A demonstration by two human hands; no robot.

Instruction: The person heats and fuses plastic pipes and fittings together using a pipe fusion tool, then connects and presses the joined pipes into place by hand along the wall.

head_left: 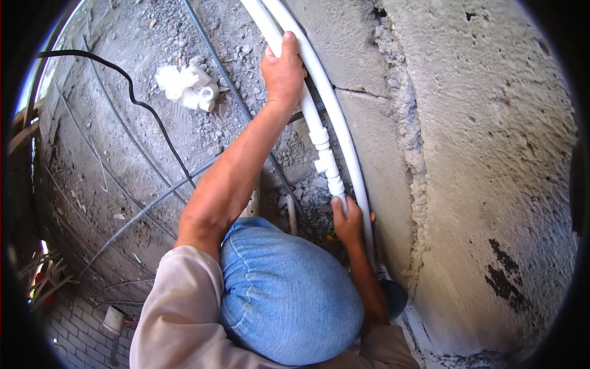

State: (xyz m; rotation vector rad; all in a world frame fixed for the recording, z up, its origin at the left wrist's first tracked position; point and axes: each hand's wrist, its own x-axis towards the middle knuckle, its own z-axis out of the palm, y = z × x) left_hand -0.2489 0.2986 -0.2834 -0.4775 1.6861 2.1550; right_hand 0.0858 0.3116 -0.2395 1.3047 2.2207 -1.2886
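My left hand (284, 75) is wrapped around a white plastic pipe (310, 117), its thumb lying along the pipe. Farther down, a white tee fitting (326, 163) joins this pipe, its side opening facing left. Just below the fitting, my right hand (348, 220) grips the short lower length of pipe between thumb and fingers; its fingertips are partly hidden. A second white pipe (335, 98) runs alongside on the right, close to the wall. Rounded blue denim (289, 292), which looks like a bent knee, fills the space between my forearms.
A rough concrete wall (491, 154) rises at the right. White fittings in a plastic bag (187, 86) lie on the gravelly ground. Steel rods (215, 58) and a black cable (144, 104) cross the left side. Loose stones (316, 190) lie beneath the tee.
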